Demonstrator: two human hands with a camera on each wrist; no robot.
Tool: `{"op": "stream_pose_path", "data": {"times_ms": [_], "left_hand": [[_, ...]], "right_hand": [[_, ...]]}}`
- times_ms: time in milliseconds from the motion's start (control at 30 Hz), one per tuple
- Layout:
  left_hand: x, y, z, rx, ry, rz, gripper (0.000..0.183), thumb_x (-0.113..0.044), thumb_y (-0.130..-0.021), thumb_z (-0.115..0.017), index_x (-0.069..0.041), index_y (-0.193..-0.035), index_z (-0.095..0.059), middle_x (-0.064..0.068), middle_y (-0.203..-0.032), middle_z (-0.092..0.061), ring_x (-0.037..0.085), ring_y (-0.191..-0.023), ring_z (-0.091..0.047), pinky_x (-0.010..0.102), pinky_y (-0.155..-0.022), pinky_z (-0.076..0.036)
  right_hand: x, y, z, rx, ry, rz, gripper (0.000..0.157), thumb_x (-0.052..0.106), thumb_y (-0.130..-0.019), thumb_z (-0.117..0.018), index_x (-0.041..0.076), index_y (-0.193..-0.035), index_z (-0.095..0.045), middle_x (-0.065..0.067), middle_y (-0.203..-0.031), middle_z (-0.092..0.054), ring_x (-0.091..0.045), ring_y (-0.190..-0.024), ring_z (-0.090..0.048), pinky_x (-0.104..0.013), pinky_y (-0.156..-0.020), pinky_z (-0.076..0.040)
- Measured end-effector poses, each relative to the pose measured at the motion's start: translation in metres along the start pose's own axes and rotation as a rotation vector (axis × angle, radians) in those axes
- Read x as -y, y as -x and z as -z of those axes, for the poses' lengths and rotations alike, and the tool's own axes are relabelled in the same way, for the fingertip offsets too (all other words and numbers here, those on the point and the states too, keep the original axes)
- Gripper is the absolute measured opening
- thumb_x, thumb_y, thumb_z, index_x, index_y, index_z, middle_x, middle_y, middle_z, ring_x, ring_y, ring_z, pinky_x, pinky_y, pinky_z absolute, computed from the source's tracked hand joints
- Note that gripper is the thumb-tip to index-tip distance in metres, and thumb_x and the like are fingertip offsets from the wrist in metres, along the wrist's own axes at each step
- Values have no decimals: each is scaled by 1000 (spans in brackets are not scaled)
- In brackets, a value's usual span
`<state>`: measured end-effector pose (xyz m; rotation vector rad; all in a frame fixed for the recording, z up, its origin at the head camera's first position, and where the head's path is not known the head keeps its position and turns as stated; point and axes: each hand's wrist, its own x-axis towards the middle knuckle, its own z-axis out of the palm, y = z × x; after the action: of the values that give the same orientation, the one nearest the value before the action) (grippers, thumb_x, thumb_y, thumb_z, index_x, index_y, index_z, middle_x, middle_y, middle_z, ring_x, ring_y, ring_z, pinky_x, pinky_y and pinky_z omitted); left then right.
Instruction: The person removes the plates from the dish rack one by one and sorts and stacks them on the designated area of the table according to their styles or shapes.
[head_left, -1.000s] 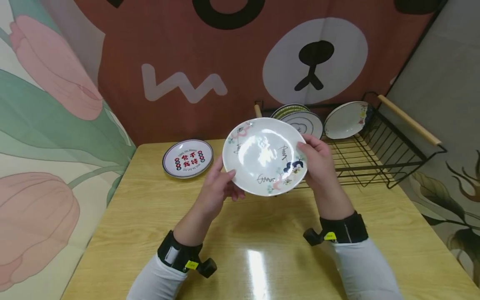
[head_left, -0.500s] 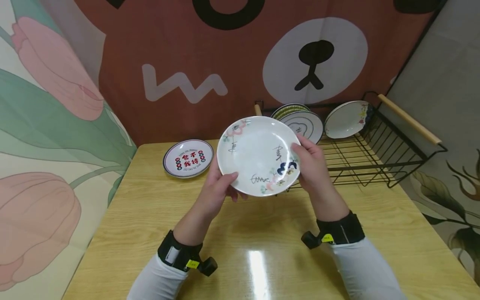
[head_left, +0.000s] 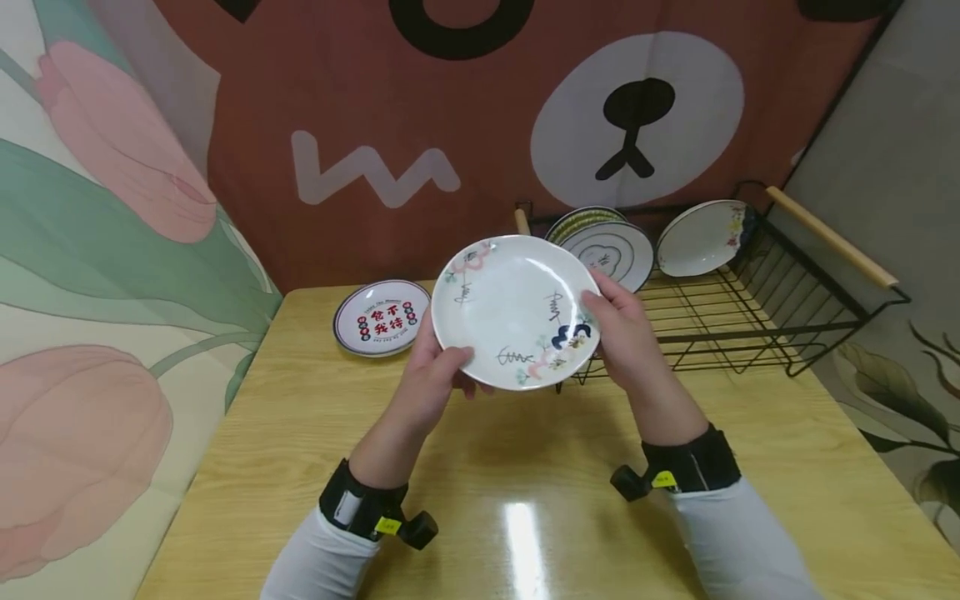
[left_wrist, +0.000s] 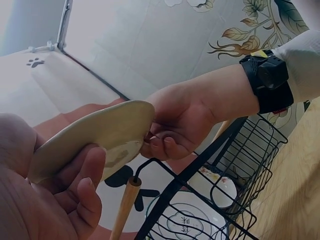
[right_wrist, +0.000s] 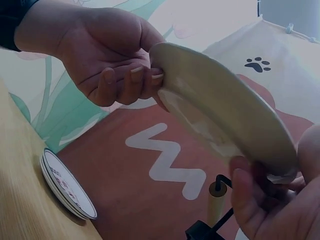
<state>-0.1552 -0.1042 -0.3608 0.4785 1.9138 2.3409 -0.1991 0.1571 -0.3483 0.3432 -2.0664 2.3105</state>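
A white plate (head_left: 517,308) with pink, green and dark blue flower motifs and thin scribbled lines is held up over the table, its face tilted toward the head camera. At its lower left edge my left hand (head_left: 435,371) grips it, thumb on the face and fingers behind. My right hand (head_left: 622,329) pinches the right rim the same way. Both wrist views show the pale underside of the plate (left_wrist: 95,132), with curled fingers (right_wrist: 132,85) of the left hand beneath its edge.
Plates with red lettering (head_left: 382,317) lie stacked on the table (head_left: 300,450) at the back left. Behind the held plate stands a black wire rack (head_left: 720,337) with wooden handles. Several patterned plates (head_left: 611,250) lean at its back, and a flowered dish (head_left: 697,240) leans at its right.
Both hands have shifted the plate slightly left, and its tilt has changed a little, so the glare on its face has shrunk to a streak at the upper right. The grip is unchanged.
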Motion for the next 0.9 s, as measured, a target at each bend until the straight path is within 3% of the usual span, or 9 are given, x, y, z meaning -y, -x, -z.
{"op": "stream_pose_path", "data": {"times_ms": [200, 533, 900], "left_hand": [[0, -2, 2, -40, -4, -21, 72, -2, -97, -41, -31, -160, -23, 6, -100, -75, 19, -59, -69, 26, -50, -48], [-1, -7, 9, -113, 19, -35, 74, 0, -94, -41, -30, -160, -27, 15, -107, -72, 18, -55, -67, 24, -47, -47], [-1, -14, 24, -219, 22, -67, 65, -1, -95, -41, -27, -155, -35, 10, -107, -72, 18, -53, -63, 24, -46, -47]], "right_hand": [[3, 2, 5, 107, 1, -26, 53, 20, -110, -42, 13, -162, -33, 1, -113, -74, -15, -84, -78, -37, -67, -64], [5, 5, 3, 223, -15, 17, 56, 17, -110, -42, 8, -163, -26, 4, -110, -78, -17, -78, -79, -40, -62, -64], [3, 9, -9, 325, -110, -16, 60, 15, -109, -43, 8, -164, -21, -2, -108, -78, -18, -84, -78, -36, -66, -65]]}}
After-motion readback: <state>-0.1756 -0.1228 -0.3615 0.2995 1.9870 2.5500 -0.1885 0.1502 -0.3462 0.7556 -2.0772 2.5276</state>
